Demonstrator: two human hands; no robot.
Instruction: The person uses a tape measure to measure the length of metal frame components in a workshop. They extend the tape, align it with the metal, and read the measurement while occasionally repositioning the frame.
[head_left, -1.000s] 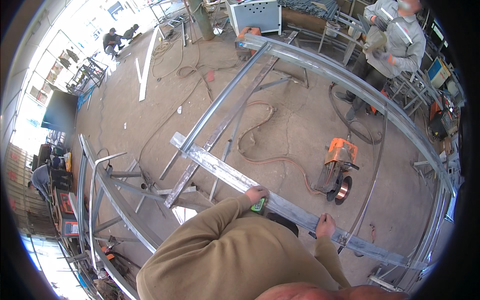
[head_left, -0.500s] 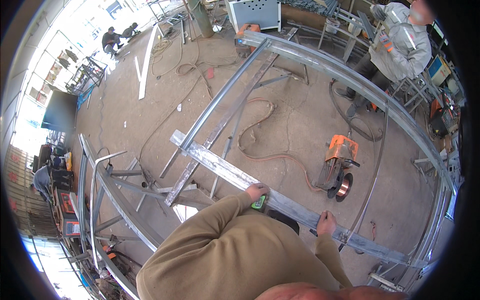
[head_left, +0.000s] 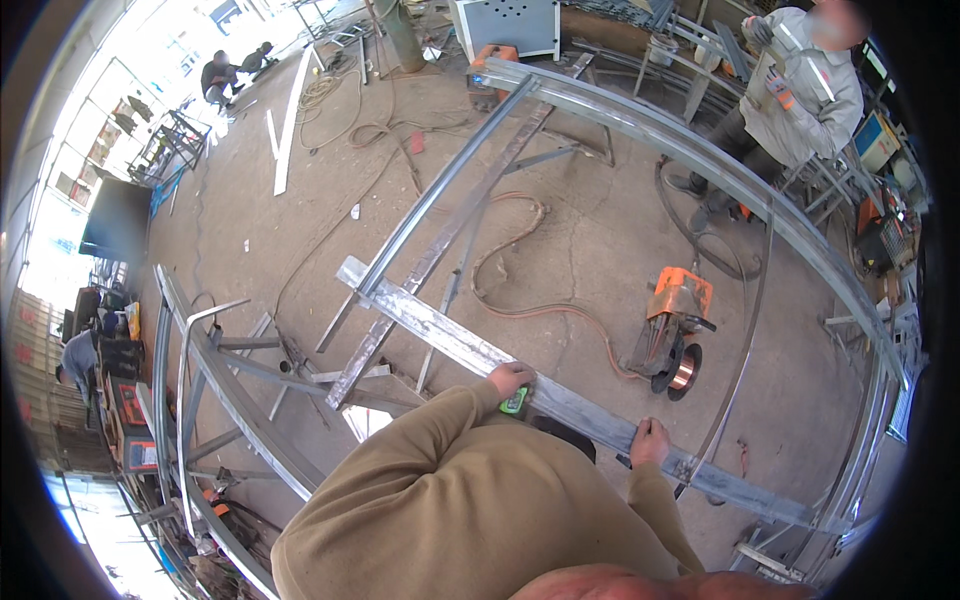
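A long galvanized steel beam [head_left: 450, 338] crosses in front of my body, part of a large metal frame. My left hand [head_left: 512, 379] is closed at the beam's near edge, with a small green tape measure [head_left: 514, 401] right under its fingers. Farther right, my right hand [head_left: 649, 441] rests as a fist against the same beam. A short dark thing sticks out beside that fist, too small to name. Near the right hand, a thin dark bar [head_left: 735, 375] meets the beam. A narrower steel channel [head_left: 440, 190] runs from the beam's left end to the far curved rail [head_left: 690, 126].
An orange wire feeder [head_left: 680, 295] with a copper wire spool stands inside the frame, its hose snaking over the floor. Another frame [head_left: 240, 400] lies at the left. A person in grey work clothes [head_left: 795, 85] stands beyond the far rail. Others crouch at far left.
The view has shifted very slightly. Both my hands stay at the same places on the beam. At the far left, a bent-over person has leaned a little lower.
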